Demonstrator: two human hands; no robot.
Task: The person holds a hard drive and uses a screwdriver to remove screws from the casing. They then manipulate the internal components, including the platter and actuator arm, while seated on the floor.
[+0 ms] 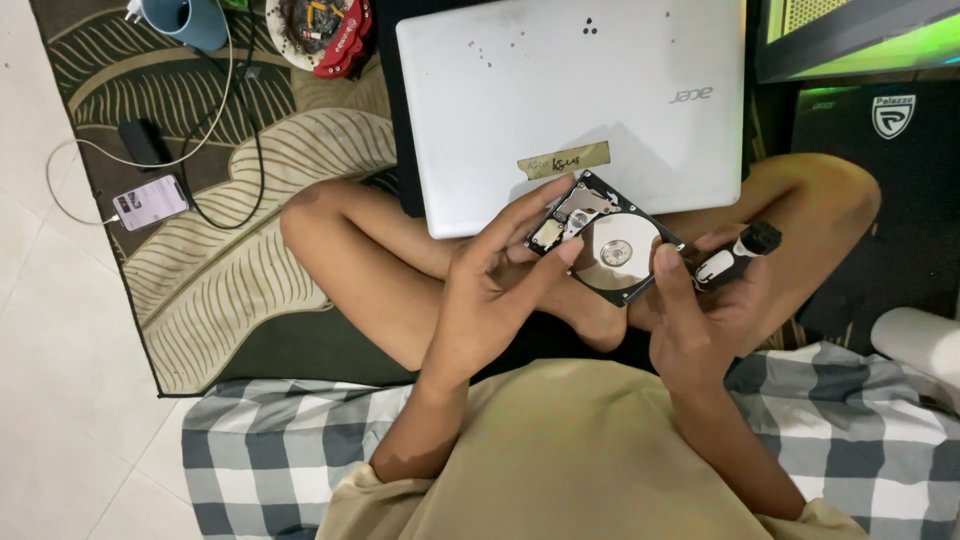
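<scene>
While the left hand [490, 290] pinches the opened hard drive [605, 238], the right hand [700, 310] grips drive and screwdriver [735, 255].

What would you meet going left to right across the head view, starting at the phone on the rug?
Phone → left hand → opened hard drive → right hand → small black-and-white tool in its grip → white roll at the right edge.

Open gap between both hands and the chest. Ahead, closed white laptop [570, 100] blocks the way, touching the knees. Left: bare rug [250, 270], then phone [150, 202], cables [215, 130], blue cup [190, 20]. Right: black case [880, 200] and white roll [920, 340] crowd in.
</scene>
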